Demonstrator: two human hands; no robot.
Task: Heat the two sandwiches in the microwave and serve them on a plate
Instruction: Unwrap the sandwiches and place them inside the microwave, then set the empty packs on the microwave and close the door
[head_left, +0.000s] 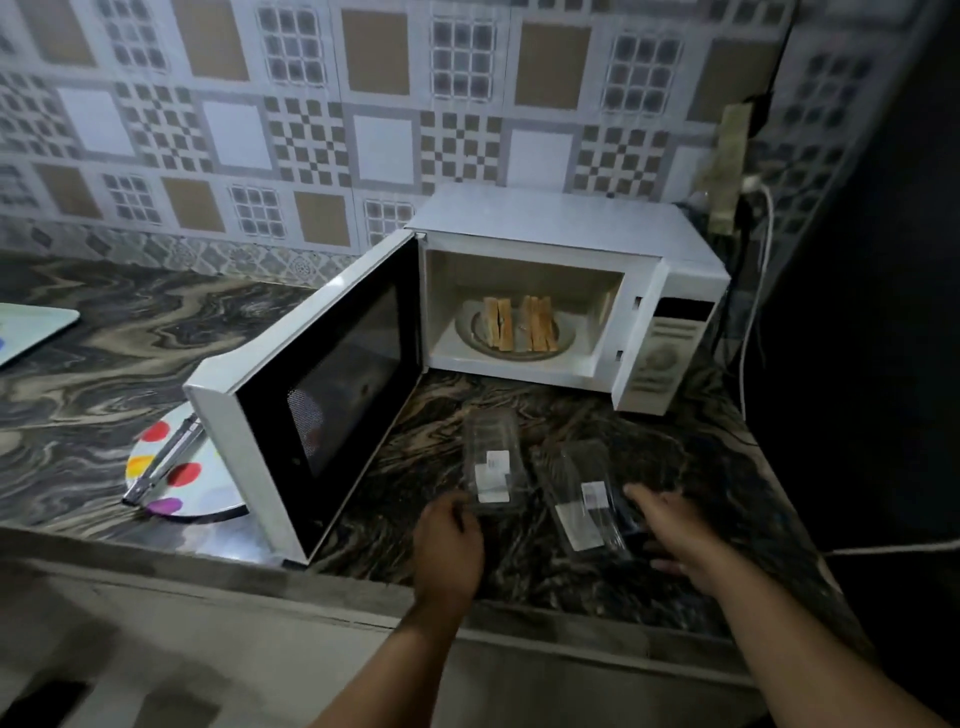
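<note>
Two sandwiches (521, 323) stand side by side on the glass turntable (567, 338) inside the white microwave (561, 234). Its door (306, 395) is swung wide to the left. Two clear plastic sandwich packs lie on the counter in front of it. My left hand (449, 540) grips the near end of the left pack (491, 457). My right hand (670, 530) rests with spread fingers on the right side of the right pack (584, 504). A white plate with coloured dots (197, 491) lies left of the door.
Metal tongs (166, 460) lie across the dotted plate, partly behind the door. A pale board (31, 325) sits at the far left of the marble counter (104, 364). A white cable (753, 291) hangs beside the microwave, and a dark wall stands at the right.
</note>
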